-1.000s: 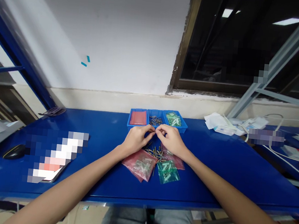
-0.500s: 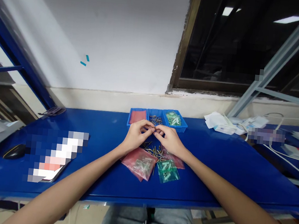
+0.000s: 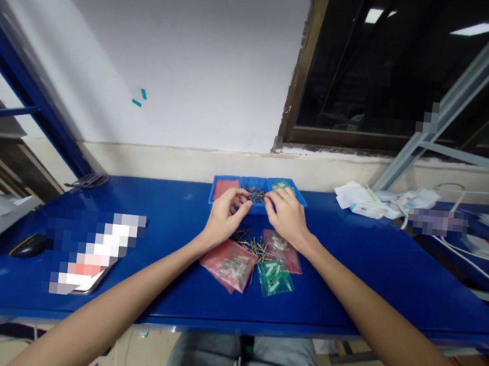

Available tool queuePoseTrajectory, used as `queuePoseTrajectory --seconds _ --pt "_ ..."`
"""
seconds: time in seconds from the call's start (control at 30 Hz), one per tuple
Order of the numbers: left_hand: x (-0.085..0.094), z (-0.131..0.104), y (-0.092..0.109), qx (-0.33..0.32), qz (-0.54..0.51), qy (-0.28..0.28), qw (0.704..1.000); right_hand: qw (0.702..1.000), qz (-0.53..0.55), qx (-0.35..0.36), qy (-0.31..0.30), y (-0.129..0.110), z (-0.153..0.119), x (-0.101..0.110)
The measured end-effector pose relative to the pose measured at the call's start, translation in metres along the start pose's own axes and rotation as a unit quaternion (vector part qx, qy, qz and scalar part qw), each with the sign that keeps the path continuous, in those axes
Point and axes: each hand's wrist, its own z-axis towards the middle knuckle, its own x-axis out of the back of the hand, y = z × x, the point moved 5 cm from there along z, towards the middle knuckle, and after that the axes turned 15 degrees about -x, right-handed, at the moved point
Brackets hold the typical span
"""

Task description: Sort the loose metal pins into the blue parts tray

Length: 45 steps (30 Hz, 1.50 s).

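Observation:
My left hand (image 3: 225,215) is closed, thumb and fingers together, just in front of the left blue bin (image 3: 214,187); what it pinches is too small to make out. My right hand (image 3: 287,214) reaches over the front of the right bin, its fingers bent near the screws (image 3: 255,195) in the middle bin; whatever they hold is hidden. Below the hands lies a loose pile of screws (image 3: 255,247), between pink bags (image 3: 235,266) on the left, another pink bag (image 3: 289,256) at the right and a green bag (image 3: 275,278).
On the blue table (image 3: 171,210) a black mouse (image 3: 28,245) and a blurred-out flat object (image 3: 99,255) lie to the left. White papers (image 3: 358,199) and cables are at the back right. A wall and window stand behind.
My hands were together and have parted. The right hand has moved right and up toward the bins; the left has shifted slightly. More of the middle bin's screws and the right pink bag shows.

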Motion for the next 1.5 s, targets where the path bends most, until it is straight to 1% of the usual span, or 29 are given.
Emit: queuePoseTrajectory --seconds 0.07,0.13,0.23,0.3,0.37,0.47,0.57,0.67,0.77,0.93,1.03,1.17,1.27,1.43,1.5 --pt "-0.001 0.000 0.002 -0.011 0.013 -0.012 1.000 0.997 -0.071 -0.001 0.022 0.002 0.005 -0.001" --pt "-0.002 0.001 0.003 -0.027 0.035 -0.022 0.999 0.993 -0.115 0.002 0.023 0.003 0.008 -0.006" --pt "-0.002 0.001 0.005 -0.051 0.068 -0.036 0.996 0.990 -0.142 0.006 0.001 0.002 0.009 -0.015" --pt "-0.002 0.002 0.005 -0.070 0.087 -0.058 0.992 0.990 -0.143 0.002 -0.012 0.003 0.008 -0.018" --pt "-0.004 0.002 0.004 -0.091 0.103 -0.115 0.984 0.990 -0.142 -0.004 -0.015 0.003 0.008 -0.019" --pt "-0.006 0.002 0.002 -0.121 0.132 -0.215 0.960 0.990 -0.138 -0.002 -0.009 0.003 0.005 -0.014" --pt "-0.005 0.001 -0.001 -0.144 0.176 -0.272 0.935 0.992 -0.123 0.029 -0.016 -0.001 -0.001 -0.007" --pt "-0.006 -0.003 -0.007 -0.161 0.219 -0.337 0.901 0.994 -0.080 0.066 -0.047 -0.006 -0.008 -0.003" --pt "-0.009 -0.007 -0.013 -0.174 0.248 -0.384 0.872 0.989 -0.041 0.099 -0.102 -0.010 -0.013 -0.006" --pt "-0.012 -0.009 -0.014 -0.197 0.238 -0.389 0.868 0.977 -0.039 0.116 -0.174 -0.009 -0.017 -0.016" --pt "-0.013 -0.010 -0.014 -0.196 0.251 -0.392 0.863 0.970 -0.036 0.112 -0.211 -0.006 -0.018 -0.019" --pt "-0.013 -0.011 -0.012 -0.201 0.243 -0.401 0.860 0.963 -0.011 0.100 -0.249 -0.004 -0.020 -0.021" --pt "-0.013 -0.010 -0.010 -0.189 0.244 -0.415 0.856 0.957 0.016 0.086 -0.275 -0.005 -0.021 -0.021" --pt "-0.012 -0.007 -0.001 -0.151 0.200 -0.421 0.872 0.945 0.062 0.067 -0.313 -0.002 -0.020 -0.021" --pt "-0.013 -0.008 0.002 -0.146 0.191 -0.426 0.872 0.939 0.075 0.071 -0.327 0.000 -0.019 -0.021"
